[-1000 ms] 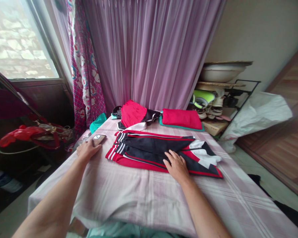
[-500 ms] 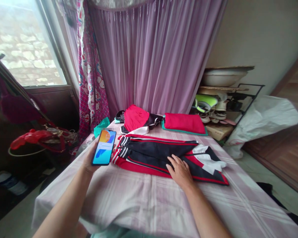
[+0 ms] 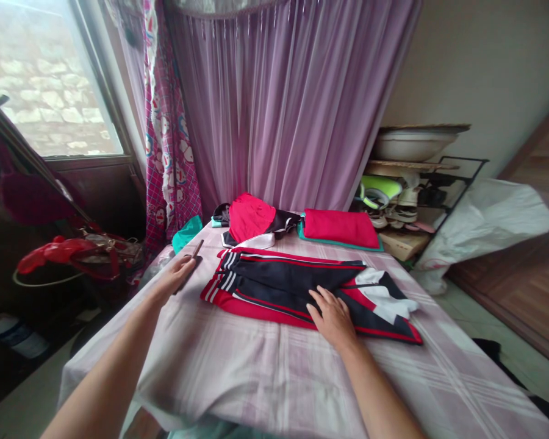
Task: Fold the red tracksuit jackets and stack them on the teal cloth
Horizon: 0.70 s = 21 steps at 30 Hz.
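Note:
My left hand (image 3: 177, 274) grips a smartphone (image 3: 193, 263) near the table's left edge. The phone is turned nearly edge-on, so its screen is hidden from me. A dark jacket (image 3: 293, 286) with red and white trim lies flat in front of me, its striped cuffs towards the left and its white part at the right. On the dark cloth rests my right hand (image 3: 332, 311), fingers spread and holding nothing.
Behind the jacket lie a crumpled red and black garment (image 3: 251, 219) and a folded red cloth (image 3: 341, 227) over green. A plaid cloth covers the table (image 3: 256, 372). To the right stand a shoe rack (image 3: 462, 189) and a white plastic bag (image 3: 498, 219). A purple curtain (image 3: 279, 110) hangs behind.
My left hand has turned the phone from screen-facing to nearly edge-on and shifted it slightly left, away from the cuffs. My right hand has stayed on the cloth.

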Available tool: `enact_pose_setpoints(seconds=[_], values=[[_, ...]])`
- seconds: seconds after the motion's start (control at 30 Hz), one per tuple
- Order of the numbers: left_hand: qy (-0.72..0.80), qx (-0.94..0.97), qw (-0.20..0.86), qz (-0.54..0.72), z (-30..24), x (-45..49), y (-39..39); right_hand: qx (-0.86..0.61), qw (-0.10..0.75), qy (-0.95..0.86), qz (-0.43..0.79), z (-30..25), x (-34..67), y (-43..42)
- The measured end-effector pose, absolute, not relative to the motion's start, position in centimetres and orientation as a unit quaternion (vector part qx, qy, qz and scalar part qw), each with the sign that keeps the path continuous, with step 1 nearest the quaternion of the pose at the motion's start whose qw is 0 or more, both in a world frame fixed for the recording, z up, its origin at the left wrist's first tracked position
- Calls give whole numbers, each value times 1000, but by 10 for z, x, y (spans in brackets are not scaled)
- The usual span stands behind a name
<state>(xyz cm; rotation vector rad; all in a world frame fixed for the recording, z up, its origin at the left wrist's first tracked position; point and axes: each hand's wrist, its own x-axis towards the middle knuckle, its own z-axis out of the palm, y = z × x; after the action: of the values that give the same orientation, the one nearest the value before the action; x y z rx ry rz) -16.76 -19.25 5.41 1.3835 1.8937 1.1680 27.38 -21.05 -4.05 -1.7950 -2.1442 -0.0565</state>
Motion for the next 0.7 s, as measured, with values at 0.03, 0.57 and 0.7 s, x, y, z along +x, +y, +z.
enact_pose_setpoints(seconds=[0.03, 0.57, 0.7], values=[[741, 531, 184, 368, 53, -171, -189, -633, 172, -755, -19, -41, 274, -210], [846, 525, -13, 87, 31, -184, -184, -631, 171, -756, -24, -35, 274, -215], [844, 526, -18, 98, 30, -180, -185, -632, 169, -756, -24, -34, 272, -215]])
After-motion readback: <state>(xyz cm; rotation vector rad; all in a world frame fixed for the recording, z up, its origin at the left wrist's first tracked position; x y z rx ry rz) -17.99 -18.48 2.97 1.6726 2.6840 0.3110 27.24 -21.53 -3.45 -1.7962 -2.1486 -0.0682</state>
